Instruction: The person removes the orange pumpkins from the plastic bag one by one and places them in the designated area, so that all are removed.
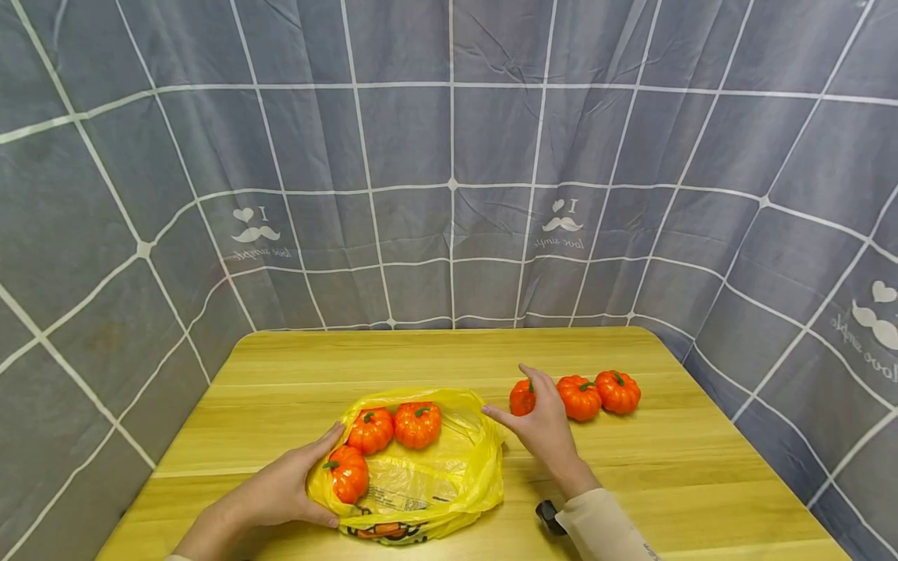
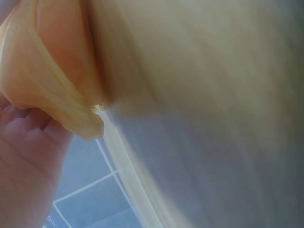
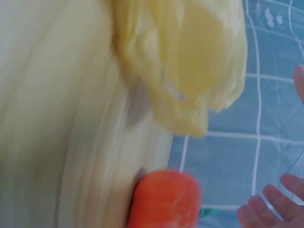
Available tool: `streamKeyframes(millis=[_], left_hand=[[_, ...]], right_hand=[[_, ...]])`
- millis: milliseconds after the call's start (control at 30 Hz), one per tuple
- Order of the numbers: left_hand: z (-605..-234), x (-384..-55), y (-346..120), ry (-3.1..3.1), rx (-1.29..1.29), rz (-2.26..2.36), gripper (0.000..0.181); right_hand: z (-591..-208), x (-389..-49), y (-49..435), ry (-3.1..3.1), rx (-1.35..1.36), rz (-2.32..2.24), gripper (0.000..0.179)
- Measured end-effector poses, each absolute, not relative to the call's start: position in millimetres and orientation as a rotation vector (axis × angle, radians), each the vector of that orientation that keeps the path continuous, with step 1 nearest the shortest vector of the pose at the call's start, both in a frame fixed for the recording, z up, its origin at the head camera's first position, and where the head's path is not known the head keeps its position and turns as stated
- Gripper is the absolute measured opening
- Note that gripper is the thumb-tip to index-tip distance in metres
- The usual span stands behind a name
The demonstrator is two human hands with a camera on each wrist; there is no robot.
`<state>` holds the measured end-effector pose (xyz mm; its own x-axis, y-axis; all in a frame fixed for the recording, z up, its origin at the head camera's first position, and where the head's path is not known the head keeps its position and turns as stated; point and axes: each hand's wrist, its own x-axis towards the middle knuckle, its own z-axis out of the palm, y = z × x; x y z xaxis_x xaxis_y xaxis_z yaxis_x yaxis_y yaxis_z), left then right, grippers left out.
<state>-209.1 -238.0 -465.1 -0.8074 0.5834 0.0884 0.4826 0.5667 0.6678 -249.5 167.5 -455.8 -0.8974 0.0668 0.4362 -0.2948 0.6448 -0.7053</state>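
A yellow plastic bag (image 1: 456, 467) lies on the table with its mouth spread, and three small orange pumpkins (image 1: 417, 425) sit inside along its left and far side. My left hand (image 1: 284, 485) holds the bag's left side, thumb at the front and fingers behind; the left wrist view shows the hand (image 2: 31, 161) against the yellow film. Just right of the bag, my right hand (image 1: 547, 428) is spread and holds nothing. It partly hides the nearest of three pumpkins (image 1: 521, 397) outside the bag. An orange pumpkin (image 3: 166, 199) also shows in the right wrist view.
Two more pumpkins (image 1: 578, 397) stand side by side at the right of the wooden table (image 1: 295, 366). A grey checked curtain (image 1: 407, 140) hangs behind the table and along both sides. A black device (image 1: 550, 517) is at my right wrist.
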Motion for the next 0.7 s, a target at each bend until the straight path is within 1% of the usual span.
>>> streamKeyframes(millis=[333,500,700], left_hand=[[-466,-210,-239,2.652,0.92,1.067,0.129],[-467,-210,-239,2.66,0.921,1.063,0.129],[-468,-209,-239,2.682,0.913,1.038,0.129]], right_hand=[[-456,-236,129,-2.416,0.283,1.312,0.092],[-462,-236,113,-2.428,0.339,1.403,0.089],[-471,-236,99,-2.484,0.336,1.442,0.088]])
